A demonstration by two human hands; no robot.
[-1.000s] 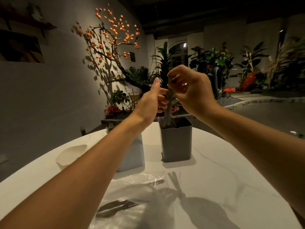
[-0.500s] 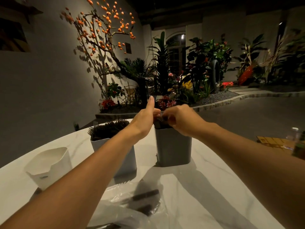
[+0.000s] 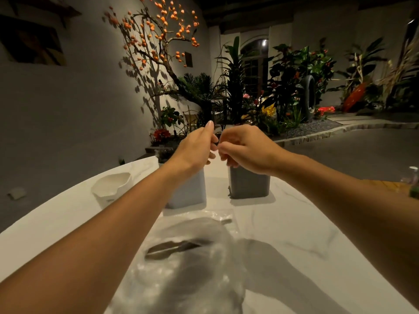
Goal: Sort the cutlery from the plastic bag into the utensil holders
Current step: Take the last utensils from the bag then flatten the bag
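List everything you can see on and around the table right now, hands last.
dark grey holder: one, table's far side, below right hand
light grey holder: one, left of the dark one, dark cutlery sticking up
white container: one, table's left edge
plastic bag: one, clear, near side, dark cutlery piece inside
table: one, white marble
plants: many, green, beyond table
left hand: one, fingers curled, contents unclear
right hand: one, fingers curled, contents unclear

Both hands, left and right, hover above two holders; bag nearer.
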